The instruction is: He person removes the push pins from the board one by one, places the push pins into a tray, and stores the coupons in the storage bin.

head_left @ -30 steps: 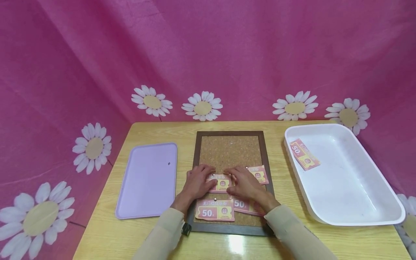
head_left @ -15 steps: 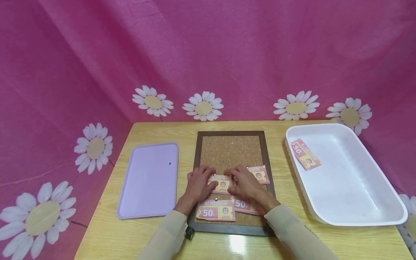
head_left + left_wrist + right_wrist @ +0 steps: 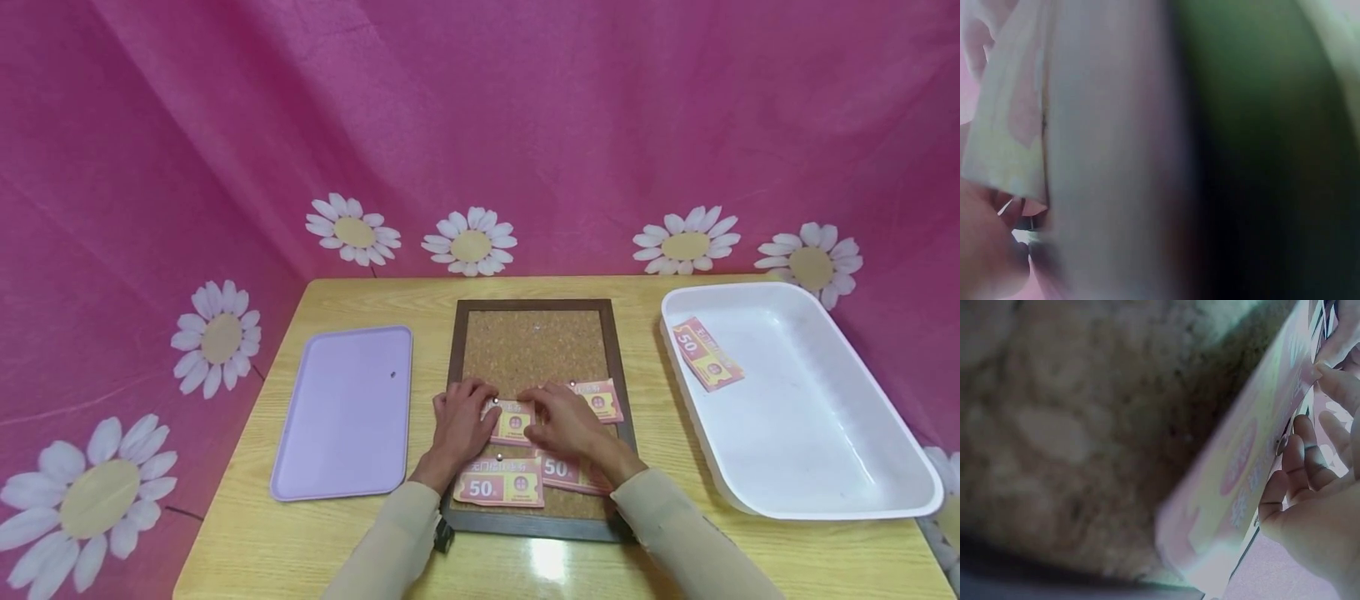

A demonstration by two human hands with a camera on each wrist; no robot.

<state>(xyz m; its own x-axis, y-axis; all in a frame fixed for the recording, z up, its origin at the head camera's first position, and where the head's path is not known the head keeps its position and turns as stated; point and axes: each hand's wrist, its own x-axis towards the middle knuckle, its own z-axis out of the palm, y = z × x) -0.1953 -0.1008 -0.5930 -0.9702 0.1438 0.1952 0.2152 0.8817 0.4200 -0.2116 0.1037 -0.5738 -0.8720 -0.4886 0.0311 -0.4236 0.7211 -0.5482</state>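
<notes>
On a cork board with a dark frame lie several pink-and-yellow paper coupons. My left hand is at the left side of the middle coupon, its thumb beside the push pin at the top edge. From the other side, my right hand holds the coupon's right edge between thumb and fingers. Below lie a second coupon with a pin at its top and another coupon partly under my right wrist. In the right wrist view, a coupon appears close up and tilted. The left wrist view is mostly blurred.
A shallow lilac tray on the left bears one small pin. On the right stands a deep white tub with a coupon inside. One more pinned coupon sits near the board's right edge.
My left thumb has shifted up from the coupon's face toward the pin. The right hand stays at the coupon's right edge.
</notes>
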